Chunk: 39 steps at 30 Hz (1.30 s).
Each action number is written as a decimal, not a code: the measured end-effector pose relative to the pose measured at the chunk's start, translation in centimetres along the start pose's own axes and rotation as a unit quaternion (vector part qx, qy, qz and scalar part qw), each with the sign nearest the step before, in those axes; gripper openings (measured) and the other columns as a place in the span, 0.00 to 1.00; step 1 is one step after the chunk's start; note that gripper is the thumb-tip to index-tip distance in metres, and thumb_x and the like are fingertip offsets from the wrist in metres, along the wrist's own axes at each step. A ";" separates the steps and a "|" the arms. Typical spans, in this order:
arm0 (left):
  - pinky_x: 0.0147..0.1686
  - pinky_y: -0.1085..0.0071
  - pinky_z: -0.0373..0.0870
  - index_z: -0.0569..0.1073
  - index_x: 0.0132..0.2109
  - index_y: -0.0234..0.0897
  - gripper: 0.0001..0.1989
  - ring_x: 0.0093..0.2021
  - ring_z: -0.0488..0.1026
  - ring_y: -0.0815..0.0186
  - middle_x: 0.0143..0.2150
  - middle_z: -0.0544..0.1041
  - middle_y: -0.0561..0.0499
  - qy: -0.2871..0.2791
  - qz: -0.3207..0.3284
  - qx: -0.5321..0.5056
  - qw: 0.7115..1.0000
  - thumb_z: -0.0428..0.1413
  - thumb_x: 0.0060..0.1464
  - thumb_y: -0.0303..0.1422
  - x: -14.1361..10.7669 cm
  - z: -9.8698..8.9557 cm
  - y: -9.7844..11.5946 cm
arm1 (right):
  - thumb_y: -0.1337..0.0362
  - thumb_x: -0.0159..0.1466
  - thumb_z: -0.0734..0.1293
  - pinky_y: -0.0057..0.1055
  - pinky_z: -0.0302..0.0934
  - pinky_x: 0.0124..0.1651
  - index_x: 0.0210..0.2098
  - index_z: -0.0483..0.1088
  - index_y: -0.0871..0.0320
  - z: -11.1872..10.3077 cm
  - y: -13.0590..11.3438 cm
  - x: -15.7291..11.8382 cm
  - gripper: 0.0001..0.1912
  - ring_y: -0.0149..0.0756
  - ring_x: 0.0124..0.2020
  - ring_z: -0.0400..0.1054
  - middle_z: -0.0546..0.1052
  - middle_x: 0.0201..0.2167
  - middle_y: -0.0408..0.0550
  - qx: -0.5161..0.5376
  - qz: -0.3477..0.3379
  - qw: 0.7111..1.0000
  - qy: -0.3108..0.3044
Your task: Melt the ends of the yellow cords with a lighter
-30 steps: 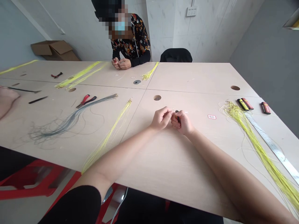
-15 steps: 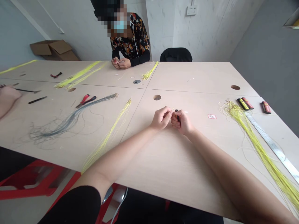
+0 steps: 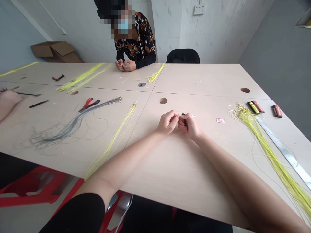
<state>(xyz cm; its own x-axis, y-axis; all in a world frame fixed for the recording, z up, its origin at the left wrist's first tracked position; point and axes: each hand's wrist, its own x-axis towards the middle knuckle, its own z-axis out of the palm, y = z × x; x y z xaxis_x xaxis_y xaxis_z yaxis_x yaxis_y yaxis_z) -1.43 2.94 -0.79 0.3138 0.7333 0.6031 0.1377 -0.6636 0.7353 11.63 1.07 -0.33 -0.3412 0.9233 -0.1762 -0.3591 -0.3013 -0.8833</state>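
My left hand (image 3: 167, 122) is closed in a pinch above the tabletop. A tiny yellowish thread end (image 3: 180, 113) shows at its fingertips; the rest of it is hidden. My right hand (image 3: 190, 126) is wrapped round a small dark lighter (image 3: 185, 121), mostly covered by the fingers, with its black top by the thread end. Both hands meet at the fingertips. Just beyond them lies a small white paper slip (image 3: 193, 116). To their right is a label with a pink border (image 3: 220, 120).
Yellow thread bundles (image 3: 267, 142) and a metal ruler (image 3: 279, 145) lie at right, below several lighters (image 3: 253, 107). Left are a grey thread bundle (image 3: 73, 124), red-black pliers (image 3: 88, 104) and another yellow bundle (image 3: 121, 124). A co-worker (image 3: 136, 42) sits opposite; another person's hand (image 3: 9, 102) is far left.
Almost nothing differs. Both hands keep the same place and hold, and the view has shifted very slightly.
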 end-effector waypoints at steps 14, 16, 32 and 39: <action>0.20 0.76 0.53 0.61 0.27 0.36 0.17 0.20 0.54 0.75 0.19 0.58 0.58 0.003 -0.003 0.002 1.000 0.49 0.60 0.42 0.0 0.0 0.1 | 0.56 0.53 0.57 0.24 0.36 0.15 0.15 0.50 0.56 0.0 0.0 -0.1 0.16 0.23 0.12 0.39 0.49 0.10 0.37 -0.019 -0.006 1.000 -0.002; 0.20 0.76 0.53 0.61 0.27 0.36 0.17 0.20 0.53 0.75 0.19 0.58 0.58 0.001 -0.004 0.002 1.000 0.48 0.60 0.42 0.1 0.0 0.2 | 0.57 0.53 0.57 0.24 0.36 0.15 0.15 0.50 0.56 0.0 0.0 -0.1 0.15 0.23 0.12 0.39 0.49 0.10 0.37 -0.020 -0.003 1.000 -0.003; 0.21 0.76 0.54 0.61 0.27 0.36 0.16 0.20 0.55 0.74 0.20 0.59 0.57 -0.002 -0.002 0.007 1.000 0.49 0.60 0.41 0.0 -0.1 0.2 | 0.57 0.52 0.58 0.24 0.36 0.15 0.15 0.50 0.56 -0.1 0.0 0.0 0.15 0.23 0.12 0.39 0.50 0.10 0.37 -0.017 0.000 1.000 -0.010; 0.21 0.76 0.55 0.62 0.27 0.36 0.16 0.20 0.55 0.75 0.20 0.61 0.57 -0.003 -0.003 0.007 1.000 0.49 0.60 0.41 0.0 -0.1 0.1 | 0.56 0.52 0.57 0.24 0.35 0.15 0.16 0.50 0.55 -0.1 -0.1 0.0 0.15 0.23 0.12 0.39 0.50 0.09 0.37 -0.015 0.005 1.000 -0.012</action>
<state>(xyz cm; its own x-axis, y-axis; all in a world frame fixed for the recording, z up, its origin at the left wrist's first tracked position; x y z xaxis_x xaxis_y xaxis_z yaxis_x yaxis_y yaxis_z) -1.50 2.88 -0.72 0.3178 0.7367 0.5969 0.1529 -0.6611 0.7346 11.75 1.08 -0.33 -0.3653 0.9143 -0.1751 -0.3296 -0.3030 -0.8942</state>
